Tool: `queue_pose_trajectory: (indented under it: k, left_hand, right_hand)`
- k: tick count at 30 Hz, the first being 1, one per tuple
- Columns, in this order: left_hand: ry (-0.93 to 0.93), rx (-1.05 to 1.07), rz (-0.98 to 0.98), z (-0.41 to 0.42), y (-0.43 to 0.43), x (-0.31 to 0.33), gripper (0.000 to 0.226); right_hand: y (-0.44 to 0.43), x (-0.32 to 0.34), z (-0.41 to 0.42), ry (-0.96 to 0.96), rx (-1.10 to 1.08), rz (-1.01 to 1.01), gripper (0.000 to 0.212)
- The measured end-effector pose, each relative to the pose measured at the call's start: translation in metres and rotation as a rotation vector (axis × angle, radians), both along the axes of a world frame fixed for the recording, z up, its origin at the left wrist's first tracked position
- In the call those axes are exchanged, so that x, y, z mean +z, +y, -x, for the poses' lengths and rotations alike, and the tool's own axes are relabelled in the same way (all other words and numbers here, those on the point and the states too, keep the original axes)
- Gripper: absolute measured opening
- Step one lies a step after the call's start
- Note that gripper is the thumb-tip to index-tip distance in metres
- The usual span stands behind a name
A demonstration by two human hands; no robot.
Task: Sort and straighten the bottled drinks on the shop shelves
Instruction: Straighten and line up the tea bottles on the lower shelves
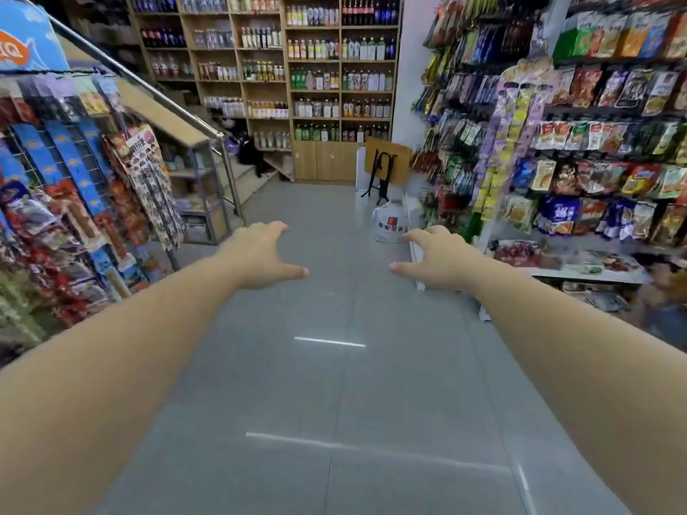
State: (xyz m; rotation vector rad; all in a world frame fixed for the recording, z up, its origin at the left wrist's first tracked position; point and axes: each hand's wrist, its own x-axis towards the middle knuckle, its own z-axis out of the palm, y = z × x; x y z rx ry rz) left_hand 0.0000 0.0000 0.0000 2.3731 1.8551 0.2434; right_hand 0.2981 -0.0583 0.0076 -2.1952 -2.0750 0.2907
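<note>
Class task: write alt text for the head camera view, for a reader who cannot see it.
Two bare arms reach forward over a grey tiled shop floor, the left hand and right hand open and empty. Wooden shelves of bottled drinks stand far ahead at the aisle's end, out of reach. Hanging racks of colourful snack packets line both sides.

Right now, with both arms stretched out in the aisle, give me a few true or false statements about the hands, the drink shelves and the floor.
1. Both hands are empty. True: the left hand and right hand are open, holding nothing.
2. The bottled drinks are within touching range. False: their wooden shelves stand at the aisle's far end.
3. A white plastic bag sits on the floor. True.
4. The right-side racks hold bottles. False: they hold snack packets.
5. A folded table leans by the drink shelves. True.
</note>
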Motion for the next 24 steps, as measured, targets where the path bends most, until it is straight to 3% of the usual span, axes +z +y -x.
queue_pose_trajectory:
  k: [11, 24]
  left_hand:
    - [-0.133, 0.034, 0.191, 0.017, 0.21, -0.097, 0.096]
    - [-0.1, 0.004, 0.436, -0.002, 0.445, -0.167, 0.092]
  right_hand:
    - [0.21, -0.101, 0.025, 0.075, -0.05, 0.168, 0.084]
    - [0.424, -0.203, 0.004, 0.28, -0.165, 0.344, 0.077]
